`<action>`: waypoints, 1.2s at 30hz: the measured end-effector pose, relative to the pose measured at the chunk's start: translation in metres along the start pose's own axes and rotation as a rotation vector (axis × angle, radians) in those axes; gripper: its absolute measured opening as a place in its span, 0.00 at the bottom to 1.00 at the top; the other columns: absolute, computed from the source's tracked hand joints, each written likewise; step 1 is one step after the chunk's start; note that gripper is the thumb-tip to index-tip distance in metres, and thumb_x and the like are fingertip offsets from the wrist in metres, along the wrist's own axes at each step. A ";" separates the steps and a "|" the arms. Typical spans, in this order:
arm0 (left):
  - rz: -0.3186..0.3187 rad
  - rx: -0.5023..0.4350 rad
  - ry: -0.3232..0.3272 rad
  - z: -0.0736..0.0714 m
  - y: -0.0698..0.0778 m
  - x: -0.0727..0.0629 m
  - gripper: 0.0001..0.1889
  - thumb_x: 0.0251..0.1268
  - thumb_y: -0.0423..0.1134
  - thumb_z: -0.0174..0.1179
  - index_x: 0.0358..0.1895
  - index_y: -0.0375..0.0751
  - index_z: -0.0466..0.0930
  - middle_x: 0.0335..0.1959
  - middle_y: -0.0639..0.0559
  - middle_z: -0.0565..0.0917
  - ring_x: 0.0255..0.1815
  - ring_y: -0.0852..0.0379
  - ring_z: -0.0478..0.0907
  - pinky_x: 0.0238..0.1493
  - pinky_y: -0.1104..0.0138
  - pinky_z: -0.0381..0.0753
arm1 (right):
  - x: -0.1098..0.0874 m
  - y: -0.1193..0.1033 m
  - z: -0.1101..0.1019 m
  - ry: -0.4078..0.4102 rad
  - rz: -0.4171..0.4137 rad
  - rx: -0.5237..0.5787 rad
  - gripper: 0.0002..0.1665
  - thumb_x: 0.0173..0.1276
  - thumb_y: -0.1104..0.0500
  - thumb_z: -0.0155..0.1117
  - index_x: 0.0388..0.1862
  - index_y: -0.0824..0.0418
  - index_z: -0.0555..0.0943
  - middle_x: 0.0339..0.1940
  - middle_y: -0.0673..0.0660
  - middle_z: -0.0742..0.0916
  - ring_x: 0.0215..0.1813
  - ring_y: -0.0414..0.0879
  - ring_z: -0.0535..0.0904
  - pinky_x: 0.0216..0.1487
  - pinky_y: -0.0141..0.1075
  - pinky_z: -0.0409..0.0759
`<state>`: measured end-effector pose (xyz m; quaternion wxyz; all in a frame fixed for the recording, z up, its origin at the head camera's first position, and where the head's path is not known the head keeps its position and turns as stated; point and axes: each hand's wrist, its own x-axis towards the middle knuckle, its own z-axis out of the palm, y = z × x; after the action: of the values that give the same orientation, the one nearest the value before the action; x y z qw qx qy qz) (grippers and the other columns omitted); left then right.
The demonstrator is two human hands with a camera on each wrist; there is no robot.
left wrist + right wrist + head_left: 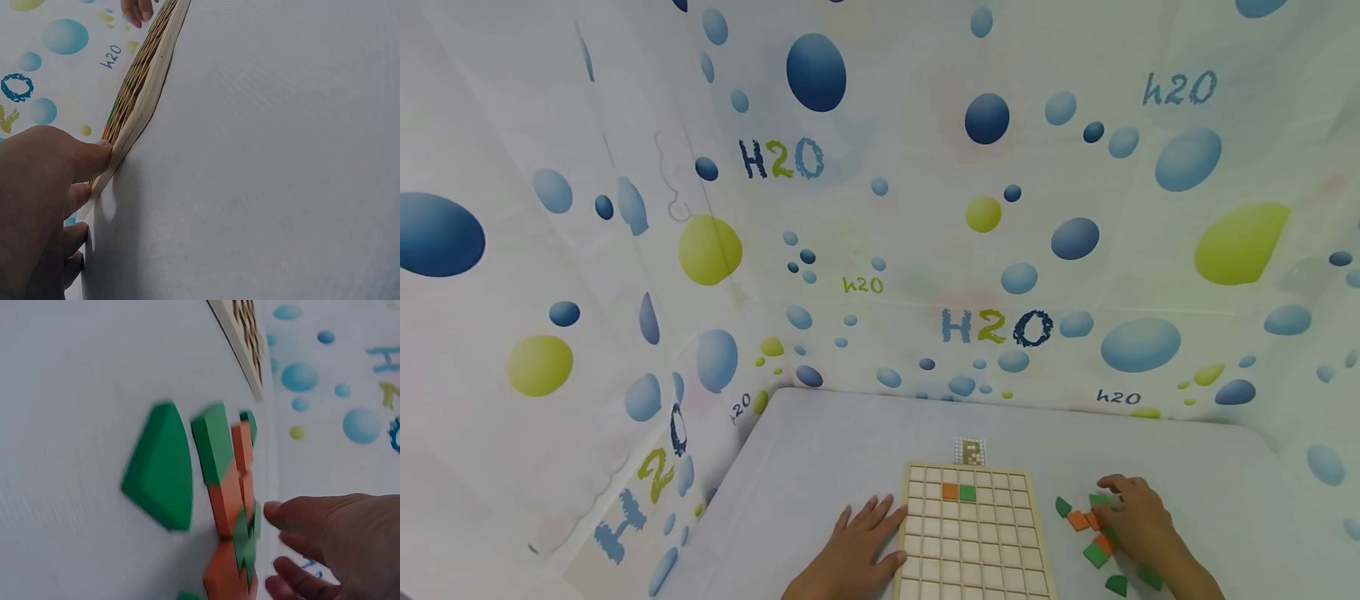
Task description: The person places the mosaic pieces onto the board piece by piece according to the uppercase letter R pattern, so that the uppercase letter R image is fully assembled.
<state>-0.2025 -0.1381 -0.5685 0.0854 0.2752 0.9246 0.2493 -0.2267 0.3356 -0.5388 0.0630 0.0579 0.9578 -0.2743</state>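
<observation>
The loose foam pieces are gathered in a small cluster of green and orange shapes under and just left of the right hand, some squares, some curved-edged, several touching or overlapping one another. The right hand is laid over the cluster with its fingers bent toward the pieces; whether a piece is already pinched cannot be told, since the wrist view is blurred and the fingertips only appear just beside the stack. Because the pieces lie so close together, a neighbour could be dragged or knocked aside when one is lifted, and a wrong colour or shape could be picked. Between the two hands lies the wooden grid board, with one orange tile and one green tile seated side by side in its upper rows. The left hand is spread flat, fingers relaxed, against the board's left edge, holding nothing; if that pressure is eased, the board could slide on the smooth table. A small pattern card is seen just beyond the board.
</observation>
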 end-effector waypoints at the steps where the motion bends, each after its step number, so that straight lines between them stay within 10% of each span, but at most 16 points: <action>1: 0.001 0.000 -0.003 -0.002 0.002 0.000 0.34 0.82 0.65 0.46 0.84 0.57 0.62 0.84 0.44 0.63 0.84 0.33 0.58 0.73 0.25 0.53 | 0.000 0.006 -0.004 -0.005 0.020 -0.005 0.32 0.72 0.49 0.73 0.62 0.70 0.78 0.55 0.72 0.80 0.51 0.60 0.80 0.50 0.58 0.80; 10: -0.031 0.007 -0.035 -0.008 0.009 -0.003 0.34 0.82 0.62 0.49 0.84 0.55 0.62 0.84 0.45 0.63 0.84 0.34 0.57 0.74 0.26 0.53 | 0.006 0.047 -0.016 -0.092 0.075 0.003 0.25 0.76 0.51 0.66 0.53 0.75 0.79 0.45 0.69 0.85 0.48 0.61 0.83 0.50 0.56 0.83; 36: 0.032 -0.004 0.008 -0.002 0.002 -0.002 0.34 0.83 0.64 0.47 0.84 0.56 0.62 0.83 0.43 0.64 0.83 0.31 0.59 0.70 0.23 0.55 | 0.026 0.041 -0.004 -0.007 -0.060 0.117 0.24 0.78 0.57 0.65 0.60 0.76 0.78 0.52 0.71 0.84 0.50 0.56 0.82 0.53 0.55 0.83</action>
<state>-0.2005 -0.1392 -0.5656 0.0783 0.2888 0.9198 0.2538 -0.2467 0.3742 -0.5610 0.0544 0.0318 0.9412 -0.3319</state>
